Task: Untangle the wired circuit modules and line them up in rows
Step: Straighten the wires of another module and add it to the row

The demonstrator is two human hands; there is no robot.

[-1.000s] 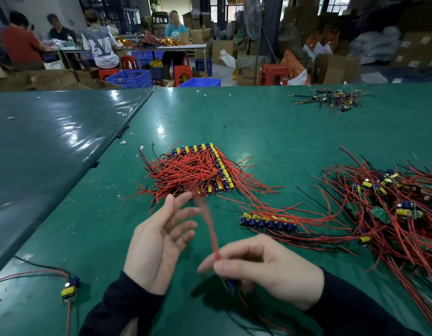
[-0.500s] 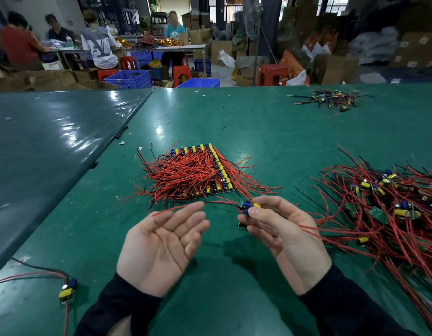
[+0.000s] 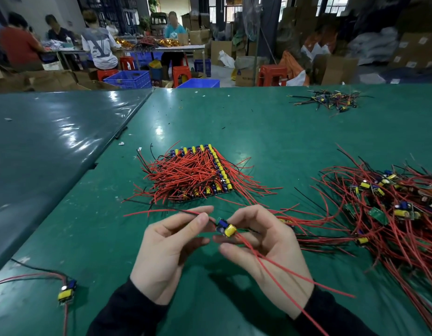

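So, here's how it looks right now:

Left hand (image 3: 165,257): palm up, fingers curled in, thumb and forefinger pinching the red and black leads just left of the module. Leads stick out past the fingers to the left, above the tabletop (image 3: 258,122).

Right hand (image 3: 266,248): also palm up, fingers curled loosely around the held module (image 3: 225,228), fingertips touching it from the right side and below. Two long red wires (image 3: 283,267) run from it across the palm and over the wrist.

Held module: little board with a blue part and a yellow cylinder, up in the air between both hands, near the front of the tabletop.

Sorted stack (image 3: 198,174): just behind the hands, modules lined up in rows, yellow parts along the right and far edges, red wires fanning left and right.

Tangled pile (image 3: 389,209): off to the right, big messy heap.

Small pile (image 3: 331,100): far right corner, well apart from everything.

Stray module (image 3: 67,291): near-left edge, lying alone.

Writing: large lettering on a person's grey shirt (image 3: 100,48), can't read it reliably.

Containers: blue crates (image 3: 130,78) on the floor beyond the tabletop, contents hidden; cardboard boxes (image 3: 338,69) too, contents not visible.
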